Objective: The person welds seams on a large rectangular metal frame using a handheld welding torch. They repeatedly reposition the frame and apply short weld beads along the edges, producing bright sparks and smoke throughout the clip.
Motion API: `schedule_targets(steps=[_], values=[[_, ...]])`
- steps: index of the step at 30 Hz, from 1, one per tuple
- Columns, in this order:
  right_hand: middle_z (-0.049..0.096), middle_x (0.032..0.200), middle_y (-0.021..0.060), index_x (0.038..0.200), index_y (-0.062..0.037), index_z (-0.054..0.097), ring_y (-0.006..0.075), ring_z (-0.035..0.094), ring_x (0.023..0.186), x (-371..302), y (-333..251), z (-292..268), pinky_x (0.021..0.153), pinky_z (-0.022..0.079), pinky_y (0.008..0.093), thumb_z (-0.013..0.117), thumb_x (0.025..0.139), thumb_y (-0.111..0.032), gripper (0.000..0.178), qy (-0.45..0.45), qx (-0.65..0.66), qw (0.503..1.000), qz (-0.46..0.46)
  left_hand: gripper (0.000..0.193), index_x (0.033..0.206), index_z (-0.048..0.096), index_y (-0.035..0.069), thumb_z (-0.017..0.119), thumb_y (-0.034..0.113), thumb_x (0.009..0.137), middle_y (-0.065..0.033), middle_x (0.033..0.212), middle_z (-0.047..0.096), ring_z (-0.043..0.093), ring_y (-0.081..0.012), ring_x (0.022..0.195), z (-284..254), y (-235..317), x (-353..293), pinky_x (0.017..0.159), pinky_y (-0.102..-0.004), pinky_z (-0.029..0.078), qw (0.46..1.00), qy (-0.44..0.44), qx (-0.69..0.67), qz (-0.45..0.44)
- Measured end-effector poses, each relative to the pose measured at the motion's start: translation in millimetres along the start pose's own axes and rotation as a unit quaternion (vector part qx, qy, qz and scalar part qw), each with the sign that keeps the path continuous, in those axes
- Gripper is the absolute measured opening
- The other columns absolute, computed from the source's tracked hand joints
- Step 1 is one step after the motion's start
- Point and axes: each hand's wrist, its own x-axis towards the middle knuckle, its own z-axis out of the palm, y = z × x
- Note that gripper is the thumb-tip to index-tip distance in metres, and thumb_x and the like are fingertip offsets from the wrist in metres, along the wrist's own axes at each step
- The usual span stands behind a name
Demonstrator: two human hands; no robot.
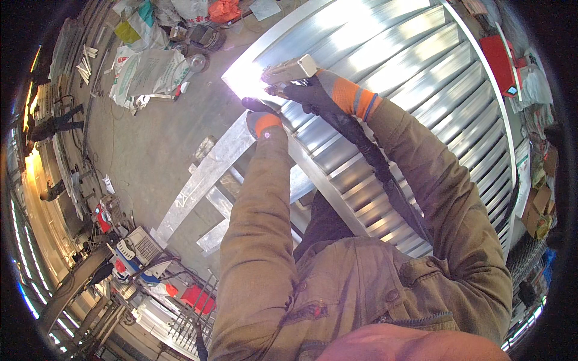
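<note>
My right hand (322, 95), in a dark glove with an orange and grey cuff, is closed on a welding gun (292, 70) with a boxy tan top. A thick dark-wrapped cable (376, 159) trails from it under my right forearm. An intense white-violet glare lies at the gun's tip, on the corner of a shiny metal louvered panel (385, 84), and washes out the spot. Close below the glare, my left hand (263, 117), also gloved, is at the panel's edge by a flat metal beam (208, 177). Its fingers are partly hidden, so its grip is unclear.
Plastic sacks (147, 75) and a dark round container (206, 37) lie on the concrete floor at upper left. Another person (57, 123) is at far left. A white and blue machine (137, 249) and red bins (198, 299) stand lower left. Cardboard boxes (537, 207) are at right.
</note>
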Motion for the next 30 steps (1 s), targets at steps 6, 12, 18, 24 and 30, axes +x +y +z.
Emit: schedule_targets(steps=[6,12,18,24,30], values=[[0.06,0.082,-0.004,0.141,-0.0072,0.069,0.0062,0.048,0.063,-3,6,-6,0.053,0.042,0.0268,0.073,0.103,-0.042,0.052,-0.026,0.045,0.998,-0.047,0.033,0.115,0.084,0.016,0.051,0.014,0.107,-0.0042,0.113,0.082,0.078,-0.0169,0.099,-23,26,-32,0.078,-0.0348,0.058,0.719,-0.043,0.656,0.225],[0.06,0.077,-0.0031,0.126,-0.0017,0.072,0.006,0.052,0.063,-13,-18,-17,0.053,0.043,0.0274,0.075,0.101,-0.037,0.043,-0.06,0.002,0.998,-0.032,0.031,0.117,0.084,0.022,0.055,0.017,0.107,0.0006,0.116,0.082,0.079,-0.015,0.102,17,-32,30,0.078,-0.035,0.059,0.86,0.01,0.469,0.201],[0.073,0.083,0.0054,0.117,-0.0011,0.077,0.0119,0.06,0.059,2,-27,-13,0.054,0.052,0.0347,0.075,0.099,-0.048,0.05,-0.04,0.023,0.996,-0.08,0.028,0.119,0.083,0.027,0.059,0.021,0.106,0.0039,0.116,0.082,0.079,-0.0135,0.102,53,-91,93,0.078,-0.0338,0.058,0.872,0.051,0.376,0.309],[0.07,0.088,0.0038,0.123,-0.0044,0.074,0.0097,0.056,0.067,22,-35,-31,0.058,0.05,0.0304,0.079,0.095,-0.025,0.035,-0.12,-0.201,0.92,-0.314,0.027,0.118,0.083,0.023,0.059,0.022,0.106,0.0016,0.116,0.081,0.078,-0.014,0.101,17,-35,28,0.08,-0.0343,0.058,0.771,-0.005,0.589,0.242],[0.073,0.093,0.0013,0.115,-0.0062,0.076,0.0128,0.064,0.073,38,-44,-40,0.066,0.055,0.037,0.076,0.097,-0.019,0.022,-0.154,-0.24,0.928,-0.242,0.03,0.114,0.081,0.011,0.057,0.027,0.106,-0.0087,0.111,0.08,0.077,-0.024,0.097,-13,4,-11,0.08,-0.0412,0.058,0.835,-0.025,0.501,0.225]])
